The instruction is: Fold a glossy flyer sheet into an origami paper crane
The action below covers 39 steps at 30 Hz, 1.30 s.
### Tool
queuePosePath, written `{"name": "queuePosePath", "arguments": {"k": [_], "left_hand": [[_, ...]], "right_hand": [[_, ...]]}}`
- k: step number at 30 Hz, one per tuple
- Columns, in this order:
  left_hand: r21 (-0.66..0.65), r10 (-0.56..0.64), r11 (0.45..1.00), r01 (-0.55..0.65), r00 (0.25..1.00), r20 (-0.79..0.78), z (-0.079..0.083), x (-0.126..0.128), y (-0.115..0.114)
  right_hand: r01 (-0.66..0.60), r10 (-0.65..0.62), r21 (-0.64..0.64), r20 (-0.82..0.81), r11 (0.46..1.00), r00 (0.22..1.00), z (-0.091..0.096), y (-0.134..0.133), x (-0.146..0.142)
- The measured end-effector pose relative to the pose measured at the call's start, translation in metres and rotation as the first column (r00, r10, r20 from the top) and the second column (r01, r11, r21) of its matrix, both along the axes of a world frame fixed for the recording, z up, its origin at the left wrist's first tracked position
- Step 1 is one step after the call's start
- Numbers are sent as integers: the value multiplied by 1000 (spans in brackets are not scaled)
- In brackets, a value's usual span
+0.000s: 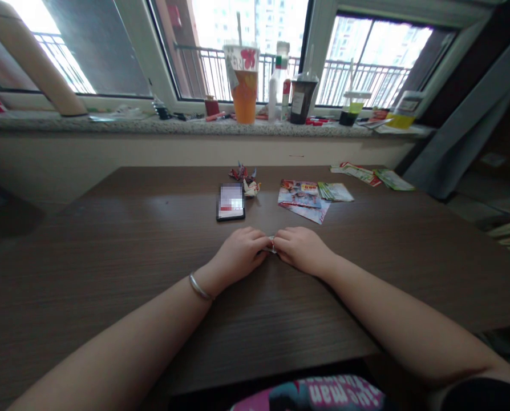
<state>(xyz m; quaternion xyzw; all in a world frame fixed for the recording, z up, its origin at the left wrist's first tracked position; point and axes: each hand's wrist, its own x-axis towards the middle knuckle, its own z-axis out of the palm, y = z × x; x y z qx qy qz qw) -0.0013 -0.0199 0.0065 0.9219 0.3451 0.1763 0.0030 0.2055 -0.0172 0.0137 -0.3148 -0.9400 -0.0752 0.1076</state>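
A small folded piece of paper point(272, 245) is pinched between my two hands, low over the table; most of it is hidden by my fingers. My left hand point(243, 250), with a silver bangle at the wrist, is closed on its left side. On the other side my right hand point(303, 249) is closed on it too, fingertips almost touching those of the left. Just beyond my left hand lies a phone point(231, 202) with a lit, blurred screen. Beside the phone sit a whitish folded paper crane point(251, 188) and darker red-blue folded paper figures point(240, 172).
Printed sheets point(300, 194) and a fan of green papers point(336, 192) lie on the brown table point(130, 251), right of the phone. More leaflets point(361, 173) rest at the far right edge. Cups, including an orange drink point(245, 94), and bottles crowd the stone windowsill point(186, 127).
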Motion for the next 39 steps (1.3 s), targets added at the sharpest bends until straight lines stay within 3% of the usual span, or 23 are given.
{"name": "queuePosePath", "arguments": {"k": [5,11,18,29,39], "left_hand": [[35,-34,999,36,998,-49,1,0,-1],[68,-89,993,96,992,-93,-1,-1,0],[102,-26,994,41,990,-139,2,2,-3],[-12,36,999,-36,999,-19,-2,0,-1],[-10,35,999,-35,998,-56,-2,-2,0]], "right_hand": [[-28,29,-23,9,999,1000,3,-2,0],[25,-25,-131,-5,991,1000,10,-8,1],[40,-45,-162,-23,986,999,6,-6,2],[28,-33,-103,-46,994,998,-1,-5,-4],[54,-54,-32,6,998,999,-1,-10,-9]]}}
